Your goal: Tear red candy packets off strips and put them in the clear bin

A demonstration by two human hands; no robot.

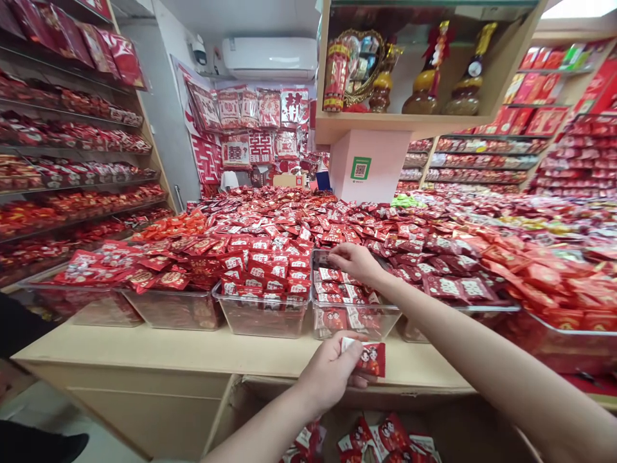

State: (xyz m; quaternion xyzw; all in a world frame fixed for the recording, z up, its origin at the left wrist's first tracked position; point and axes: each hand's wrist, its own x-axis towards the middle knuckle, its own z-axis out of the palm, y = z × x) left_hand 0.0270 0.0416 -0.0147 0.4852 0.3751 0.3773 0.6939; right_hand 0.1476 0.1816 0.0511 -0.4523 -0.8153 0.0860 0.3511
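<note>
Nearest me, my left hand (pixel 332 373) pinches a red packet (pixel 372 359), its long axis running 9 to 3. The clear bin (pixel 357 325) sits at 12 o'clock from it (close by). Farther in, my right hand (pixel 354 260) touches the bin's stacked packets (pixel 332 275); whether it grips one, I cannot tell.

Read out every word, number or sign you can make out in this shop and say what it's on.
"囍": on the red hanging at the back.
Green code sign on the pink pillar: line beneath too small to read.
Red packet in the left hand: print too blurred.
Packets in the clear bins: too small to read.
</note>
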